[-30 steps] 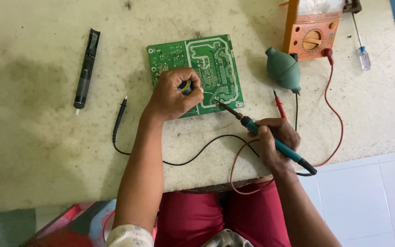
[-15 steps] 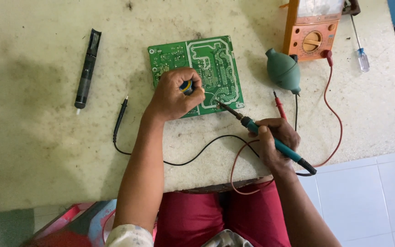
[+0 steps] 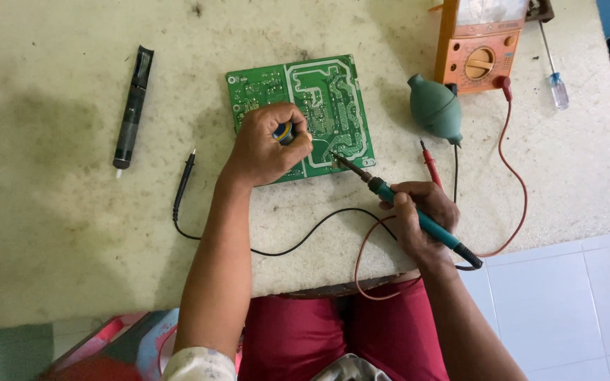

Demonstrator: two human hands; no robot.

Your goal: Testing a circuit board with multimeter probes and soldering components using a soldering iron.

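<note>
The circuit board, green and with its trace side up, lies flat near the middle of the worn table, a little toward the far edge. The left hand rests on the near-left part of the board, fingers curled closed around a small blue and yellow spool, and a thin solder wire runs from it to the right. The right hand is closed around the teal handle of the soldering iron, like a pen; the tip meets the board near its lower right edge, just where the wire ends.

From here, I think the main risk is heat. If the tip sits too long on one pad, the copper trace may lift, and too much solder could bridge two close traces. The left fingers are near the hot tip, so a small slip could burn them. The iron's cord and the red test lead cross near the right wrist and could catch and pull the tip aside.

Further out are the green rubber blower, the orange multimeter, the black probe and the dark desoldering pump.

Compared with one second ago, almost nothing differs: both hands and the iron keep the same places.
</note>
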